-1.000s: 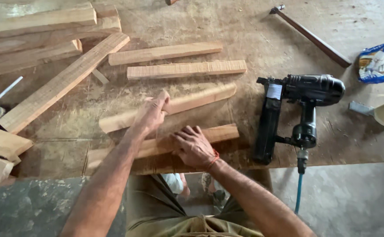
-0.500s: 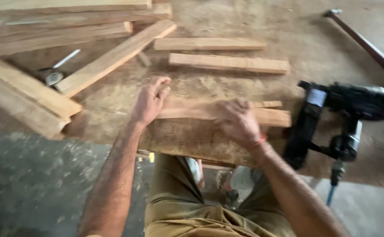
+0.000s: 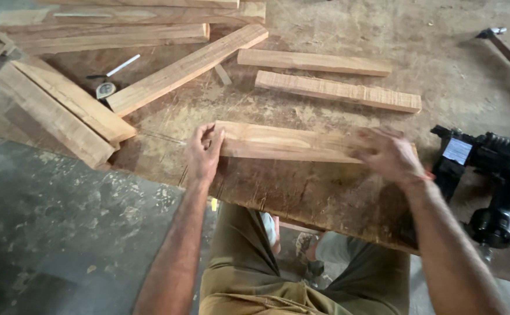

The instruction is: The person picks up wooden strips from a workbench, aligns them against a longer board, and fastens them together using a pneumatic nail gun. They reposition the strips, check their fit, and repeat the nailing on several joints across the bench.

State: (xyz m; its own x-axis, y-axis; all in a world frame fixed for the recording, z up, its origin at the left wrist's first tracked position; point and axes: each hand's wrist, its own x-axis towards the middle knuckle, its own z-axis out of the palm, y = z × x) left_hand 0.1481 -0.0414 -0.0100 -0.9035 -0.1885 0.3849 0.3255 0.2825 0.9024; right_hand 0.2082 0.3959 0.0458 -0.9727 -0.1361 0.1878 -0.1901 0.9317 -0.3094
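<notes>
Head view: a pair of short wooden battens, laid one against the other, lies near the front edge of the worn wooden workbench. The left hand curls over their left end, thumb on the near side and fingers bent across the end grain, pinching the wood. The right hand is blurred; it covers the right end of the battens, fingers loosely spread over the top, and how firmly it grips cannot be told.

Beyond them, toward the middle of the bench, two separate short battens lie nearly parallel, apart from each other. A longer plank runs diagonally toward the back left, with a tape measure just beside its near end. More long planks are stacked at the left edge and along the back. A black pneumatic nail gun stands at the right edge, near the right hand. A hammer lies at the back right corner.
</notes>
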